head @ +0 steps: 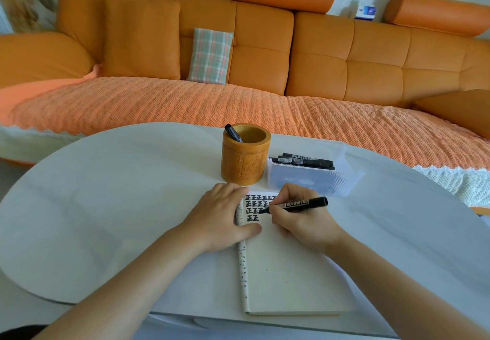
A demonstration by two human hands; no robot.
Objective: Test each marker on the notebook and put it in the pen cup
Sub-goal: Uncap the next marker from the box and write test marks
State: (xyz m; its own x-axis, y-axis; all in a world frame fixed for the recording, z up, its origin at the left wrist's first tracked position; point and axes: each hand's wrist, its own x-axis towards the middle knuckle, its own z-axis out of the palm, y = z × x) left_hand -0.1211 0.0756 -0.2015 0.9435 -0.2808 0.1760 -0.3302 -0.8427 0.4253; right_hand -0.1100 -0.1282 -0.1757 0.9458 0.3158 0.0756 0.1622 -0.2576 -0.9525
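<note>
On the white table (pixel 106 207), close to the near edge, the notebook (pixel 286 273) lies open and the test is under way. The right hand (pixel 299 220) pinches a black marker (pixel 301 203), tip down on the page beside rows of black test strokes. The left hand (pixel 220 217) lies flat, fingers straight, pressing the notebook's spine edge to pin it. The marker's long axis runs almost level, tip to the left and butt end to the right. The pen cup (pixel 245 154) stands just beyond the notebook's top edge, ahead and slightly left of the writing hand, with one marker in the cup (pixel 233 133) leaning on its rim. I judge that the drop calls for swinging this marker upright and forward over the mouth. The left hand sits nearer the cup, but the right has the marker. More spare markers (pixel 305 160) wait in a clear tray (pixel 305 180) just right of the cup.
</note>
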